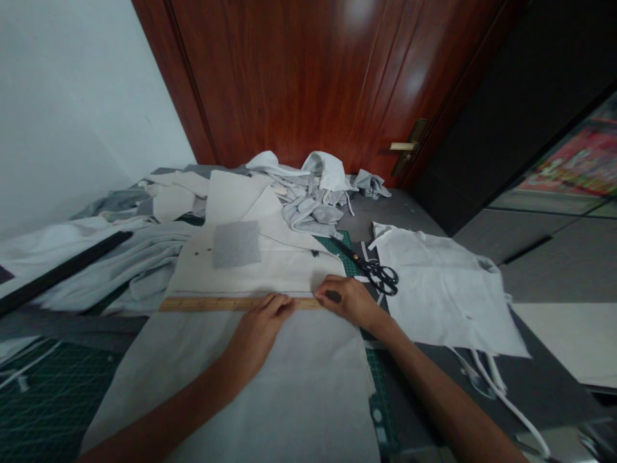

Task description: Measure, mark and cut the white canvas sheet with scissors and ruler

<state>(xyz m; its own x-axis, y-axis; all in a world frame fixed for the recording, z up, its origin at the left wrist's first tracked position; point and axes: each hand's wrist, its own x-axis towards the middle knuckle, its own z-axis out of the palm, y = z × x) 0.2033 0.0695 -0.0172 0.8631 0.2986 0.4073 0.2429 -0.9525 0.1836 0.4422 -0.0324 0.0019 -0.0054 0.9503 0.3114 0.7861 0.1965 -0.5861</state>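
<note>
A wooden ruler (207,303) lies across a white fabric sheet (270,386) on the table. My left hand (263,318) presses flat on the ruler near its right part, fingers stretched. My right hand (348,299) sits at the ruler's right end, fingers pinched around a small dark object I cannot make out, its tip against the fabric beside the ruler.
Black scissors (378,273) lie just right of my right hand on a green cutting mat (344,254). More white cloth (443,289), a grey square patch (236,244) and a heap of grey-white scraps (308,199) cover the table. A wooden door (308,77) stands behind.
</note>
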